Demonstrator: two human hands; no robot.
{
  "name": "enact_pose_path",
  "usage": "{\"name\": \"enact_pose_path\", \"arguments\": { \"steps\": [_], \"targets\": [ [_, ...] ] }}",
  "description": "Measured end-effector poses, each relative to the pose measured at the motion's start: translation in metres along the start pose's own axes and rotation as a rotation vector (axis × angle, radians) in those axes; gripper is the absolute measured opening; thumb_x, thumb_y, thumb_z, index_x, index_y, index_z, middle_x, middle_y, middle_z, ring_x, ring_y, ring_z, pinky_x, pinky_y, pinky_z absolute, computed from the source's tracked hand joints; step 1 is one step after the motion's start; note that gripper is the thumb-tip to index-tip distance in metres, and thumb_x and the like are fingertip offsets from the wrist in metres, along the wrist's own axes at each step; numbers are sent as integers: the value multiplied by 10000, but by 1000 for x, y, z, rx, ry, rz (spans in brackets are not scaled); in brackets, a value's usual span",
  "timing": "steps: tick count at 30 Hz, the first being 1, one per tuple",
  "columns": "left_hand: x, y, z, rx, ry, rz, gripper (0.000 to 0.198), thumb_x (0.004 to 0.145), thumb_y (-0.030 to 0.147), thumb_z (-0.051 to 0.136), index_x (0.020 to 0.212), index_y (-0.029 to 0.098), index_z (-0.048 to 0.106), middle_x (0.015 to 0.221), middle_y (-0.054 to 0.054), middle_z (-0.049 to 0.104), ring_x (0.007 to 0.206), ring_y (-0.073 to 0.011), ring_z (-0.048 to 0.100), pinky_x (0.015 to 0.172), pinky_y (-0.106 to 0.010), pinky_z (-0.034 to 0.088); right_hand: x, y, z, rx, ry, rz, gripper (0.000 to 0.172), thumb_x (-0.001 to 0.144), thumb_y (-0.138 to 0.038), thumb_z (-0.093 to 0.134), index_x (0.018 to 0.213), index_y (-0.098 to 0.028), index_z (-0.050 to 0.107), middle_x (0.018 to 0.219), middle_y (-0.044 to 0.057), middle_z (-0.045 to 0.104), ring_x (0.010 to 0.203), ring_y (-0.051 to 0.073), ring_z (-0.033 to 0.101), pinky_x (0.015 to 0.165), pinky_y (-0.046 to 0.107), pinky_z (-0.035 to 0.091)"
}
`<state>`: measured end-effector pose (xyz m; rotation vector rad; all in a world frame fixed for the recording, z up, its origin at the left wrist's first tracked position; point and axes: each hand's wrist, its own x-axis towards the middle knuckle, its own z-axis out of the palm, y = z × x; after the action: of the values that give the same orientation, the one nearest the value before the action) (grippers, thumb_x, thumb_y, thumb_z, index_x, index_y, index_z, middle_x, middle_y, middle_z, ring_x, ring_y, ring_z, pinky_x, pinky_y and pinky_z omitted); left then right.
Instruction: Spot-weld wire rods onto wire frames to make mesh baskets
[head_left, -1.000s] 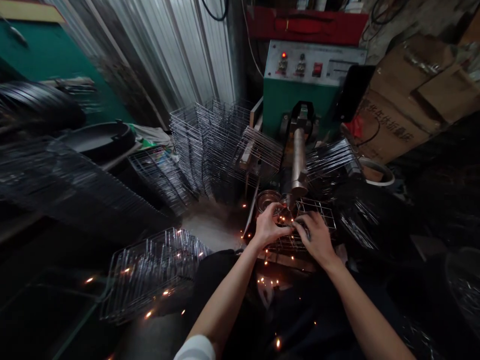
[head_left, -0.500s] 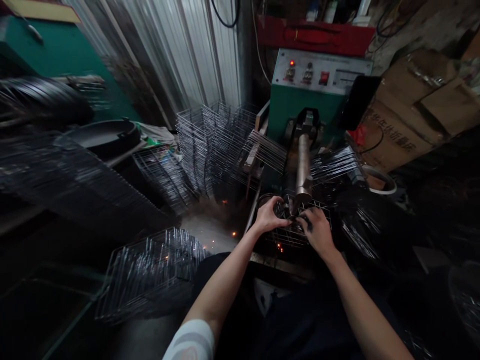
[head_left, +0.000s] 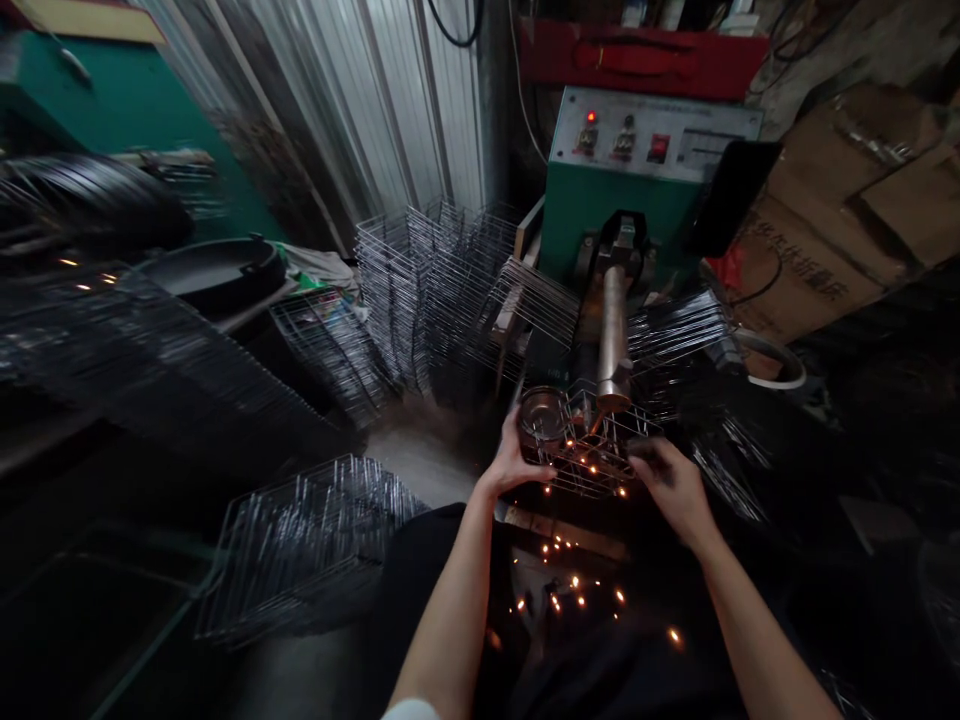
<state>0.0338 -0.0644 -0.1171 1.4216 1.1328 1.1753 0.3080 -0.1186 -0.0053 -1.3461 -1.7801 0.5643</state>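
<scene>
A small wire rack (head_left: 589,484) sits under the metal electrode arm (head_left: 613,345) of a green spot welder (head_left: 562,205). My left hand (head_left: 511,462) is closed around the rack's left end, thumb along the near side. At the right end, my right hand (head_left: 673,488) has curled fingers on the wires; its fingertips are dark and slightly blurred. A round metal cup (head_left: 544,415) shows by my left fingers; I cannot tell whether it is part of the rack. Orange sparks (head_left: 575,581) fly from beneath the electrode tip toward my lap.
Tall stacks of wire racks (head_left: 390,290) stand left of the welder, and another pile (head_left: 307,545) lies nearer me. Loose wire pieces (head_left: 679,325) rest right of the electrode. Cardboard boxes (head_left: 814,260) are at the right, a black pan (head_left: 214,268) at the left.
My hands have moved apart, from close beside the electrode tip to the rack's two ends. The round cup has come into sight, and many more sparks are flying.
</scene>
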Motion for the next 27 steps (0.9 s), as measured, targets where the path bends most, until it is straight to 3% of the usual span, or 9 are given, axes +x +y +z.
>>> {"name": "enact_pose_path", "arguments": {
  "steps": [3,5,8,14,18,20,22,24,27],
  "targets": [
    [-27,-54,16,-382,-18,-328,1364,490,282,893,1542,409,35,1659,-101,78,1475,-344,282,1082,-486,426,-25,6,-11,238,-3,185,257,906,-437,648,950,-185,664,1026,98,700,936,242,671,815,364,545],
    [-34,-75,32,-605,-65,-384,1270,541,262,834,1510,513,52,1674,-35,53,1440,-306,360,975,-440,510,-40,7,-13,385,38,309,308,879,-462,690,998,-185,631,1026,107,707,862,231,691,756,354,571],
    [-29,-83,46,-748,-117,-358,1195,542,237,805,1486,551,143,1663,6,136,1391,-256,431,911,-363,536,-56,3,-14,502,113,448,416,813,-468,775,1046,-196,563,941,93,723,702,193,683,624,303,566],
    [-24,-61,23,-611,-114,-301,1131,486,244,859,1461,424,316,1583,-71,320,1331,-308,488,888,-369,553,-59,-22,-18,646,155,536,445,726,-467,846,916,-185,559,772,52,703,502,100,553,445,195,440],
    [-41,-26,-19,-408,-14,-145,1076,535,312,884,1447,350,313,1562,-106,344,1331,-317,490,988,-425,521,-55,-51,-16,741,57,594,474,672,-479,870,881,-184,563,652,3,649,348,50,420,326,154,296],
    [-50,-2,-44,-292,7,-62,1088,538,330,902,1449,309,307,1532,-122,382,1327,-317,498,1061,-457,474,-55,-65,-14,806,-37,588,445,695,-477,854,907,-182,596,641,-3,639,335,53,426,320,156,306],
    [-59,20,-65,-187,-23,4,1079,553,319,907,1454,281,313,1499,-128,419,1317,-314,511,1109,-475,433,-56,-77,-13,879,-179,525,433,739,-502,814,970,-175,650,727,43,683,438,107,564,399,196,442],
    [-66,35,-78,-105,-56,33,1051,580,310,898,1456,276,318,1474,-123,441,1299,-305,529,1123,-479,422,-56,-90,-13,888,-355,418,469,788,-544,759,1056,-165,692,873,105,721,663,199,689,586,292,572],
    [-70,43,-81,-21,-44,39,1051,578,306,895,1458,264,323,1466,-124,448,1333,-318,501,1129,-479,419,-52,-109,-13,700,-548,236,399,882,-505,679,1112,-181,718,985,104,723,876,240,696,780,351,577]
  ]
}}
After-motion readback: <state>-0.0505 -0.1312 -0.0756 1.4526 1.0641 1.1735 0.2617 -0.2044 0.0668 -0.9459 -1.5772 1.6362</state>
